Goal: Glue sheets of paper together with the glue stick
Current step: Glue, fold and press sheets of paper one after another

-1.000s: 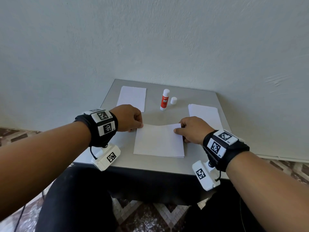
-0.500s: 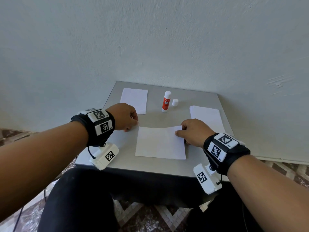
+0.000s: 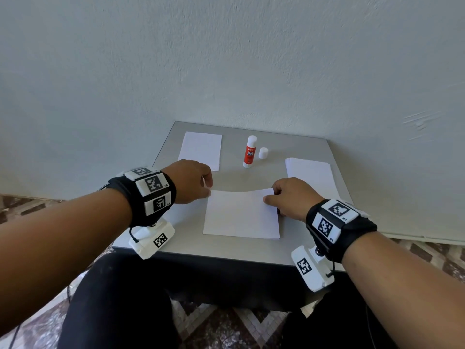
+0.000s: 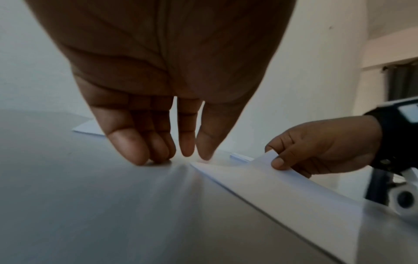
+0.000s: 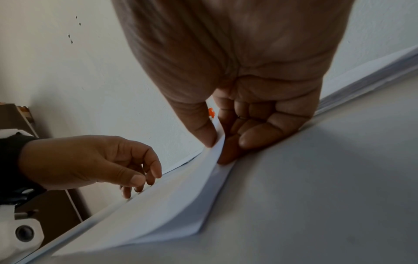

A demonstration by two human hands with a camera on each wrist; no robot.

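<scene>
"GLUE STICK" in white on the orange label of the glue stick (image 3: 250, 152), brand line above it unreadable

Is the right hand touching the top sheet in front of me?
Touching: the right wrist view shows the right hand pinching the top sheet's lifted corner between thumb and fingers.

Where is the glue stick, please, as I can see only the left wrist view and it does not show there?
Observer: The glue stick stands upright at the back of the table, beyond the sheet whose corner the right hand pinches.
Operator: Thank you; where is its cap?
Observer: The cap stands on the table just to the right of the stick, not touching it.
Operator: Is there more paper on the right side?
Observer: Yes, a stack of paper lies just beyond the right hand.
</scene>
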